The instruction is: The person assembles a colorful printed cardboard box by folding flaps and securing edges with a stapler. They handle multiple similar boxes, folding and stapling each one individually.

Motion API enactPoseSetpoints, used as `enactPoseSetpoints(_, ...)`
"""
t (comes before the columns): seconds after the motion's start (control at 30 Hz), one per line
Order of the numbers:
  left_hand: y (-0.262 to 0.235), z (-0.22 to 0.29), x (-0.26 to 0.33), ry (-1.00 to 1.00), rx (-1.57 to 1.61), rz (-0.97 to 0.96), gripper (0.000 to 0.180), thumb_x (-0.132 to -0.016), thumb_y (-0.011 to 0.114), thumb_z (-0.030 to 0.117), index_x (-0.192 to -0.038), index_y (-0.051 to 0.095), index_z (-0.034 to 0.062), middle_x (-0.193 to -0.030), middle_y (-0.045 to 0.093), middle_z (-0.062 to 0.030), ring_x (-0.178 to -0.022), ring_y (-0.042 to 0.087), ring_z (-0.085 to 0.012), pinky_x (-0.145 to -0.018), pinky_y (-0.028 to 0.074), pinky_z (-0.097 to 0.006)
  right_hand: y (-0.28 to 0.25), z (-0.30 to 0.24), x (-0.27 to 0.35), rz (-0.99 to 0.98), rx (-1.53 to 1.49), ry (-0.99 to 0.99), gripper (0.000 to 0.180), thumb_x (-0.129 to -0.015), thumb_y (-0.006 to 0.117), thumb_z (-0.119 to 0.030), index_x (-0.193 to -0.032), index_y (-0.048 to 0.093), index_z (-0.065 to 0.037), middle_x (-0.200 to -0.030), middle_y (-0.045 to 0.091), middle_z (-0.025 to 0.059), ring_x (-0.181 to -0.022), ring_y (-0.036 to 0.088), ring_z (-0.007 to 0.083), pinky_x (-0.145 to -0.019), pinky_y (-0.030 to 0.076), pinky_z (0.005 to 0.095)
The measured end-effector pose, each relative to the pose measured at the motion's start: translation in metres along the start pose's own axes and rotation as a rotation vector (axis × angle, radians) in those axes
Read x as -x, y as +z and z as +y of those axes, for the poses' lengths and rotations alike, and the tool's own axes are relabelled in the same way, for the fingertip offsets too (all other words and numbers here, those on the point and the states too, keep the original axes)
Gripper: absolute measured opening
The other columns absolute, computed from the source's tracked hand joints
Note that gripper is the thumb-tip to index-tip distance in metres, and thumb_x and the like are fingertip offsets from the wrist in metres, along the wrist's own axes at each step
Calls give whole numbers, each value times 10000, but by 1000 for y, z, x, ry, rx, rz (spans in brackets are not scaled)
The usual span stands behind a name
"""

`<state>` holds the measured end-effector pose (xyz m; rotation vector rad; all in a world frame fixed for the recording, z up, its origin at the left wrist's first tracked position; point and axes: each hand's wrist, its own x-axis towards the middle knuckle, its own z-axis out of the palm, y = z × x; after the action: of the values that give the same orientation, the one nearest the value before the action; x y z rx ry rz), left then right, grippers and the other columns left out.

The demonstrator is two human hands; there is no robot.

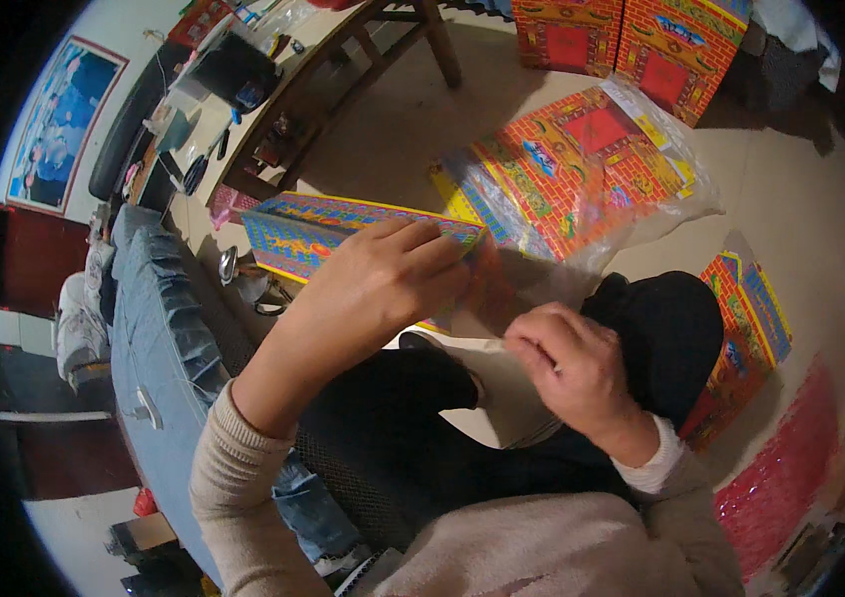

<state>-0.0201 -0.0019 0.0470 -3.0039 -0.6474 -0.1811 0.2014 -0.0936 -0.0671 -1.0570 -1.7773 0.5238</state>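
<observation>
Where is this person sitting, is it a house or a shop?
Probably a room in a home used for craft work. A framed picture hangs on the wall, a cluttered wooden table stands nearby, and colourful paper houses and printed sheets cover the floor.

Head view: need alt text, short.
Seen from above, a seated person's left hand grips a flat, colourful printed cardboard piece while the right hand pinches a clear plastic bag. More red brick-patterned printed sheets in plastic lie on the floor, with a cluttered wooden table behind.
</observation>
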Motion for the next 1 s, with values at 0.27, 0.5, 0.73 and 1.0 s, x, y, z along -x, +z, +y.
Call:
enactPoseSetpoints(0.27,9,-4,9,51,29,69,271,-778,691,149,-1019,696,24,-1002,628,-96,-978,662,-292,-872,565,-405,47,-19,-9,30,219,-68,213,-854,798,-63,-1040,699,-95,-906,696,108,-796,703,365,-680,566,442)
enactPoseSetpoints(0.5,18,-6,12,38,-9,106,209,-776,702,142,-973,711,72,-999,642,-58,-942,662,-252,-836,563,-384,54,-25,-6,32,286,-36,204,-857,817,-72,-1031,714,-93,-861,699,87,-703,674,313,-621,533,419)
enactPoseSetpoints(0.73,22,-7,10,35,-15,149,161,-755,726,157,-900,703,89,-941,626,-50,-950,668,-248,-823,565,-374,62,-25,-5,42,320,-5,190,-860,835,-89,-1005,712,-89,-819,684,82,-635,647,274,-587,512,402)
enactPoseSetpoints(1.0,23,-6,11,29,-49,151,135,-766,717,167,-880,690,100,-912,612,-44,-934,662,-242,-819,563,-369,65,-25,-6,16,403,17,234,-892,824,-189,-1091,710,-139,-924,732,93,-712,717,313,-626,571,405)
